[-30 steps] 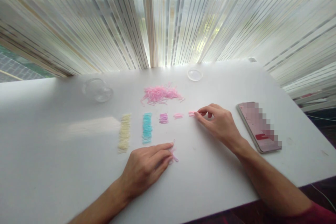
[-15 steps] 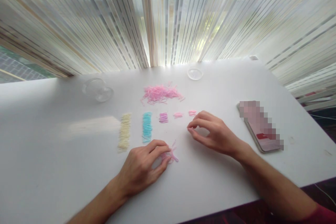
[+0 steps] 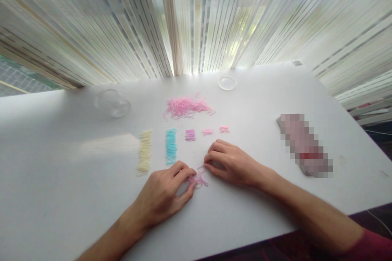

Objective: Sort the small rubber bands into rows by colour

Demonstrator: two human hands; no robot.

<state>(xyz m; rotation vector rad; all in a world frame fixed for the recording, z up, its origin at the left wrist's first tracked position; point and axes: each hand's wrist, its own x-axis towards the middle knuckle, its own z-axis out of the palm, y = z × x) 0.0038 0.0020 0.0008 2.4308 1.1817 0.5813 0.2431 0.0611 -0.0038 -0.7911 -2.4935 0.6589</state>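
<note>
My left hand (image 3: 168, 189) rests on the white table, thumb and forefinger closed around a small clump of pink and lilac rubber bands (image 3: 200, 180). From the right, my right hand (image 3: 231, 163) reaches to the same clump, its fingertips pinching one thin pinkish band (image 3: 200, 167). Beyond the hands lie sorted rows of bands: a long yellow row (image 3: 145, 153), a blue row (image 3: 171, 147), a short purple row (image 3: 190, 135) and two small pink groups, one light pink (image 3: 207, 131) and one brighter pink (image 3: 224, 129). Behind them is a loose pink pile of bands (image 3: 186, 107).
A clear round container (image 3: 112, 104) stands at the back left, and a clear round lid (image 3: 227, 83) lies at the back. A phone (image 3: 303, 142), partly blurred out, is on the right. String curtains (image 3: 199, 20) hang along the table's far edge.
My right hand has moved left and toward me, from beside the pink groups to the clump, and now pinches a band. My left hand stays almost where it was.
</note>
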